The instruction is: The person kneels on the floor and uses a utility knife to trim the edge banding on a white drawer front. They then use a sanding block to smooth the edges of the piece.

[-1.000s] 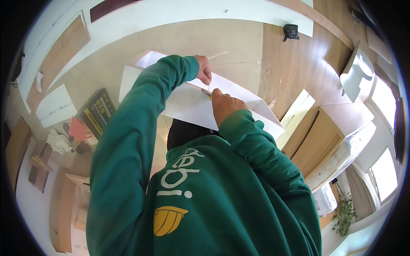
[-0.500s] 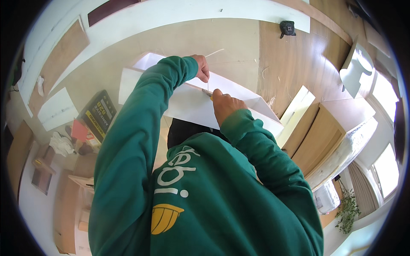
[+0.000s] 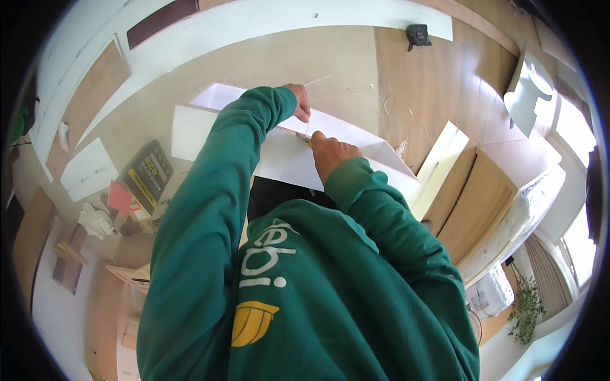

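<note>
A long, shallow white box (image 3: 273,155) of thin panels lies across in front of my body, its open side facing away. My right hand (image 3: 332,154) is closed around a utility knife (image 3: 305,138), which has a yellowish handle. The knife's tip rests at the box's upper edge. Just beyond that edge, my left hand (image 3: 298,103) is pinched shut with the fingers pointing down. A thin pale strip (image 3: 318,80) sticks out past this hand, and a fine line hangs below its fingertips; the grip itself is partly hidden.
A tape measure (image 3: 418,36) lies on a white board at the far right. Pale shavings (image 3: 389,105) are scattered on the floor. At left are a dark box (image 3: 147,176), white gloves (image 3: 96,220) and a white panel (image 3: 89,169). A wooden cabinet (image 3: 486,213) stands at right.
The view has shifted slightly. My right hand and the knife have slid a little left along the box edge, while my left hand stays nearly in place. The pale strip looks blurred now.
</note>
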The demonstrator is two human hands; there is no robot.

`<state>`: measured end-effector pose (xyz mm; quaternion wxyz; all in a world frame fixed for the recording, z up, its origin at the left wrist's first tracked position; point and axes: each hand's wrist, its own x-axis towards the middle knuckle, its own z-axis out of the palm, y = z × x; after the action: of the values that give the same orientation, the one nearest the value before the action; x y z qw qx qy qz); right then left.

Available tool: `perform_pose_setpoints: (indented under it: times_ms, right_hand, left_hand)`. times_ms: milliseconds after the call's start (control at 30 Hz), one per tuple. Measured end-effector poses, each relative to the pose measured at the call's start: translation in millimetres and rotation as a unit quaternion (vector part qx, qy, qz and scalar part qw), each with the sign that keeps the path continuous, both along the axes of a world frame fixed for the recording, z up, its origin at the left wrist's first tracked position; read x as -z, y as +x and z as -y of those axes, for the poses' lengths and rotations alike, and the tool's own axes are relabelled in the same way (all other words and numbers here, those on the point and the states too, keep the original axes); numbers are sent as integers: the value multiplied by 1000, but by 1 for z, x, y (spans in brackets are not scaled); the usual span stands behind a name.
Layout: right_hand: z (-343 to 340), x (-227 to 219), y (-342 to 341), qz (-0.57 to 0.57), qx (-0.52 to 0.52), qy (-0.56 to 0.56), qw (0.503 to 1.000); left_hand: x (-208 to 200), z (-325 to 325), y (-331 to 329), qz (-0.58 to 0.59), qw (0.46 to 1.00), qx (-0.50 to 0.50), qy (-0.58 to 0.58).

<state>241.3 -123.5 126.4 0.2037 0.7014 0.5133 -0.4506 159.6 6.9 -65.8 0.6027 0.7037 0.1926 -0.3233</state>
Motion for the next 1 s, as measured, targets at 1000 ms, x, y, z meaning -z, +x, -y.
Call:
perform_pose_setpoints:
  times_ms: [1000]
  right_hand:
    - [31, -7, 26, -7, 32, -26, 999]
  left_hand:
    - [22, 24, 32, 12, 996, 61, 66]
